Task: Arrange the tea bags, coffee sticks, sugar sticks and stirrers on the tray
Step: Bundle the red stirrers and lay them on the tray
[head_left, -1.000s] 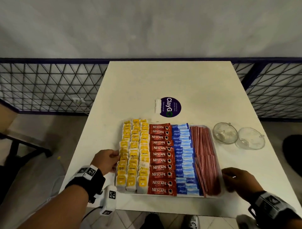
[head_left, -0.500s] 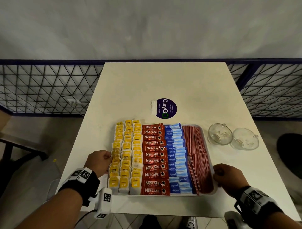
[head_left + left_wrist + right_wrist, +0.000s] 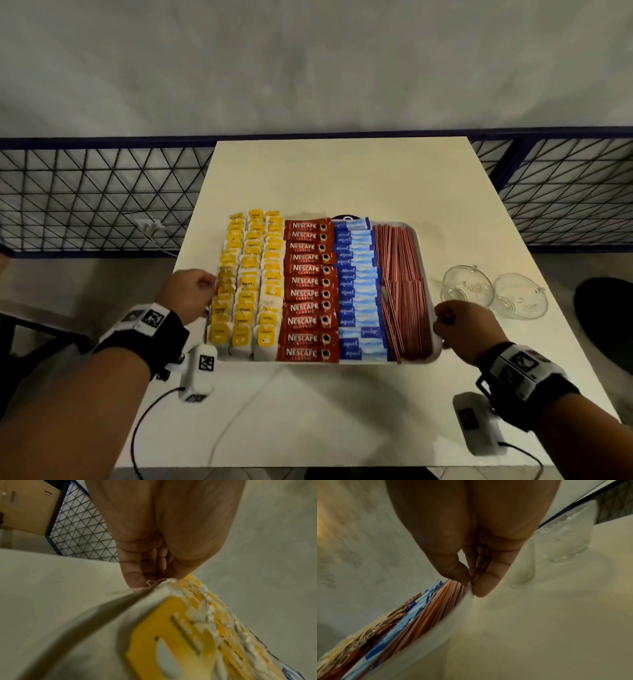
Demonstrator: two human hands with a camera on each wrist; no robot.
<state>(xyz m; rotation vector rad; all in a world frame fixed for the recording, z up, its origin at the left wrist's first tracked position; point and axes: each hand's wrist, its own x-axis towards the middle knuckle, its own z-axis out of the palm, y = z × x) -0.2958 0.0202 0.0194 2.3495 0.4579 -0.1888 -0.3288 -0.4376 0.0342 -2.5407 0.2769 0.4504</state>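
L fingers point(image 3: 137, 566): curled w/ thumb, pinching the tray's left rim right beside the tea bags.
R fingers point(image 3: 481, 582): thumb + forefinger pinched on the right rim, next to the stirrers.
Left hand point(image 3: 191, 294): gripping tray point(image 3: 432, 356) at its left edge, mid-length.
Right hand point(image 3: 462, 325): gripping right edge; 1 s ago it was off the rim, reaching in.
Change: tray now sits further up the table point(image 3: 342, 178), its far end covers the purple sticker seen clear of it before. Looks lifted or slid fwd w/ both hands; can't tell which.
Tea bags point(image 3: 250, 281): three yellow columns, left side of tray.
Coffee sticks point(image 3: 308, 287): red column, next in.
Sugar sticks point(image 3: 358, 287): blue column, beside them.
Stirrers point(image 3: 404, 291): far right strip, a few lying slanted.
Glass cups point(image 3: 493, 294): on table just right of tray, apart from it.
Meaning: sorting seems done; prob. final placing of the full tray.
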